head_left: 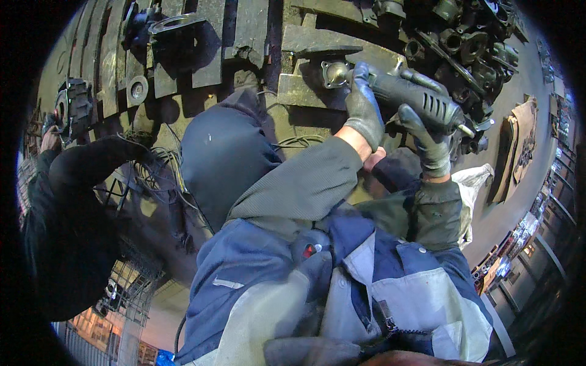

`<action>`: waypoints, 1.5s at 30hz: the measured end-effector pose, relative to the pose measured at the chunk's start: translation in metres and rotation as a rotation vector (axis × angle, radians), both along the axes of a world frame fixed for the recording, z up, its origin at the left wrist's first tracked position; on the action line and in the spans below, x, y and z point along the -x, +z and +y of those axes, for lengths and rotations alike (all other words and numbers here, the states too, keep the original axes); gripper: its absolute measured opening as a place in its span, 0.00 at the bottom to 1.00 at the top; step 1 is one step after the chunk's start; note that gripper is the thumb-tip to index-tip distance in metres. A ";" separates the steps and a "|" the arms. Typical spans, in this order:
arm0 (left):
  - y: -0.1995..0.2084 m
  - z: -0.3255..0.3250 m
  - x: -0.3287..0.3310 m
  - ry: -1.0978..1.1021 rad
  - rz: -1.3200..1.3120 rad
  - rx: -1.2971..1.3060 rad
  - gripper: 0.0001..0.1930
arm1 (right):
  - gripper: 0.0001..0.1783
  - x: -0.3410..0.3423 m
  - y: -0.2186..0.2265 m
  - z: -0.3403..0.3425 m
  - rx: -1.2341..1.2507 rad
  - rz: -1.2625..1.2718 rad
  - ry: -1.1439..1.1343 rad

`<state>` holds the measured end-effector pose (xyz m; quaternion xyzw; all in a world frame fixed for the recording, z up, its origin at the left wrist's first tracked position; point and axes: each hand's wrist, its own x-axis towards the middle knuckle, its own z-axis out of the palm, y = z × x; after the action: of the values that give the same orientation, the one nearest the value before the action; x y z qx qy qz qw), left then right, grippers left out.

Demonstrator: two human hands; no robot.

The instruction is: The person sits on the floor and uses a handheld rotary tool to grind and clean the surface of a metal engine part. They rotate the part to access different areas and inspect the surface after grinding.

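the person's left hand (364,100), in a dark glove with a grey cuff, was wrapped around the front part of a dark grey power tool (421,100), its fingers closed over the casing. the right hand (429,145), gloved the same way, grasped the rear half, thumb along the near side; its other fingers were hidden, so how tightly they were curled could not be told. the tool lay slanting between both hands, above the edge of a wooden pallet (299,90). at its front end showed a squarish silvery flange (335,74) with holes at its corners; whether it belonged to the tool could not be told. just beyond it was a narrow dark flat piece (329,51).

to the right of the tool, dark metal parts (473,46) were heaped together, with brown cardboard (517,146) farther right on the floor. on the left, a round metal disc (138,89) sat near a ringed metal housing (176,25). at far left, a co-worker's hand (49,139) was at a blocky metal part (74,110), near loose cables (162,174).
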<state>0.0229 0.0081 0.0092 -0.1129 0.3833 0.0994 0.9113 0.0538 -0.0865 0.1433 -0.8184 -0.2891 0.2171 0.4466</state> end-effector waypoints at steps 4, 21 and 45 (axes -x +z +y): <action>-0.004 0.002 0.008 -0.064 0.102 -0.035 0.34 | 0.28 0.008 -0.011 -0.005 -0.009 0.260 -0.067; 0.063 -0.006 0.012 0.015 -0.202 -0.226 0.24 | 0.39 -0.001 0.010 -0.015 -0.383 -0.100 -0.053; 0.062 0.004 0.007 -0.145 -0.266 -0.458 0.26 | 0.24 0.037 0.005 -0.050 -0.054 -0.625 0.138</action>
<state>0.0163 0.0123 0.0712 0.1121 0.2349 0.1021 0.9601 0.0166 -0.1367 0.1487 -0.8118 -0.4727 -0.0230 0.3421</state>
